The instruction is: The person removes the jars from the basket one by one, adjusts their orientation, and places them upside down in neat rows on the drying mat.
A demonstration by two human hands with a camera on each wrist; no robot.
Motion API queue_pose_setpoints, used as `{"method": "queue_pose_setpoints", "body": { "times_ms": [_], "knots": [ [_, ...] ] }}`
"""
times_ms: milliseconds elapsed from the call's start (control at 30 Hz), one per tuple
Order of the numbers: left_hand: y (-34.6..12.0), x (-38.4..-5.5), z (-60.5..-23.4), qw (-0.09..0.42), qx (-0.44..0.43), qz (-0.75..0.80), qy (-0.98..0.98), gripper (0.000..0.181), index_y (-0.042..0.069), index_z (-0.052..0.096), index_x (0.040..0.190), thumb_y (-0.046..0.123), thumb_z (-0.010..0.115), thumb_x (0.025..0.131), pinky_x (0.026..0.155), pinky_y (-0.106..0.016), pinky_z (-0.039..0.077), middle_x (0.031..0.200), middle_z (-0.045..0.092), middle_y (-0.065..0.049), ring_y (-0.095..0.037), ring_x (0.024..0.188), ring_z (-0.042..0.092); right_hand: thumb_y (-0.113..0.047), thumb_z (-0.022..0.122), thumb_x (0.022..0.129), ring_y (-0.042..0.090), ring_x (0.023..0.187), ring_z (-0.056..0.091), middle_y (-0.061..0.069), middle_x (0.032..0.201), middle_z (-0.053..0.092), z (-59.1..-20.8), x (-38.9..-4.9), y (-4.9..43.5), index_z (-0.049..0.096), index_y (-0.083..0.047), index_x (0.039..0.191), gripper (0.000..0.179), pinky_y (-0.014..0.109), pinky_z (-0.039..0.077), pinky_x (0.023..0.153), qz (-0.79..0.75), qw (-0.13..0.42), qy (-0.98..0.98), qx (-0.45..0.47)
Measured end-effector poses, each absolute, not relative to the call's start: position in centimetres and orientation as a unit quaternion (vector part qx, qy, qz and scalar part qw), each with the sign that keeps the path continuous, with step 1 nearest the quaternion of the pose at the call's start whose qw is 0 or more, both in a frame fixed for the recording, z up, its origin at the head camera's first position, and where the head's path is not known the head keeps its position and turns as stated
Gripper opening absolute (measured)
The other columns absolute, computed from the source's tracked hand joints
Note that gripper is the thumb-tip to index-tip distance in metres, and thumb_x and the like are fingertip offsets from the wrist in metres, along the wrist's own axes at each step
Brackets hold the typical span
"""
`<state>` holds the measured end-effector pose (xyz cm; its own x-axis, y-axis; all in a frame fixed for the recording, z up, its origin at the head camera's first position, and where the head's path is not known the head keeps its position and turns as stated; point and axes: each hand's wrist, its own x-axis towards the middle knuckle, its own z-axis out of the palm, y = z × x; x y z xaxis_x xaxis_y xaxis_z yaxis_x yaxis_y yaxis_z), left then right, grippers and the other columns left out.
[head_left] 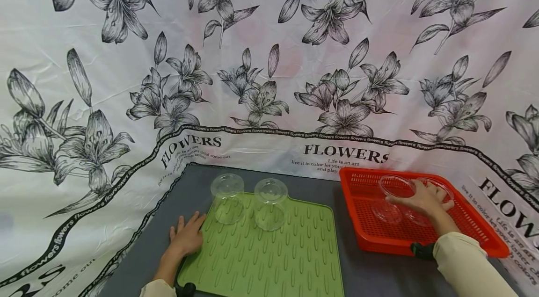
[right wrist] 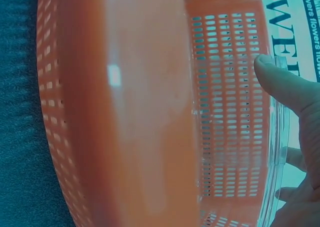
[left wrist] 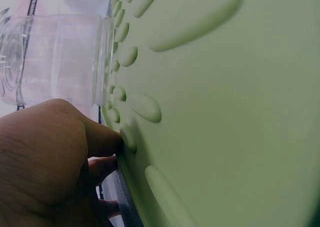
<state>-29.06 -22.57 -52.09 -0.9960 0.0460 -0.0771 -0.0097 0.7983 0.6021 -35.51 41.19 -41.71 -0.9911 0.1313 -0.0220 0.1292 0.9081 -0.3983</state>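
My left hand (head_left: 186, 236) rests at the left edge of a green ridged mat (head_left: 294, 255), fingers spread. In the left wrist view its thumb (left wrist: 104, 138) touches the mat's edge. Two clear plastic cups, a left one (head_left: 227, 210) and a right one (head_left: 271, 215), stand upside down on the mat's far part. My right hand (head_left: 425, 199) reaches over a red basket (head_left: 396, 243), where two more clear cups, a left one (head_left: 385, 213) and a right one (head_left: 421, 217), stand rim up. Its thumb (right wrist: 272, 74) lies at the left cup's rim; its spread fingers reach over the right cup.
A dark grey table (head_left: 311, 184) lies under mat and basket. White cloth (head_left: 261, 152) printed with black flowers hangs behind it and along both sides. The basket's slotted wall (right wrist: 225, 102) rises around its cups.
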Motion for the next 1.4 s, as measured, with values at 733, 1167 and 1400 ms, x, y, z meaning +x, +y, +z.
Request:
{"method": "queue_pose_setpoints", "body": {
  "times_ms": [733,1167,1400],
  "knots": [
    [-22.5,-29.1,-52.0,0.041,0.010,0.320,0.946,0.054,0.002,0.038,0.156,0.002,0.043,0.103,0.113,-0.082,-0.007,0.166,0.021,-0.027,-0.063,0.149,-0.007,-0.075,0.068,0.080,0.076,0.129,0.006,0.048,0.148,0.019,-41.6,-35.0,40.8,0.029,0.010,0.150,0.117,0.091,-0.003,0.095,0.248,0.021,-0.967,-0.054],
    [-22.6,-29.1,-52.1,0.043,0.011,0.319,0.947,0.053,0.002,0.038,0.156,0.002,0.042,0.103,0.113,-0.082,-0.006,0.166,0.020,-0.028,-0.063,0.148,-0.007,-0.072,0.069,0.082,0.072,0.131,0.016,0.043,0.154,0.024,-40.1,-34.8,39.5,0.022,0.006,0.156,0.117,0.090,0.008,0.095,0.266,0.031,-0.962,-0.047],
    [-22.5,-29.0,-51.9,0.043,0.011,0.321,0.946,0.054,0.002,0.038,0.156,0.002,0.042,0.102,0.113,-0.082,-0.007,0.166,0.020,-0.028,-0.062,0.149,-0.007,-0.064,0.070,0.087,0.065,0.137,0.023,0.042,0.156,0.023,-39.5,-34.7,38.8,0.015,0.009,0.158,0.115,0.081,0.031,0.101,0.314,0.023,-0.949,-0.015]
  ]
}}
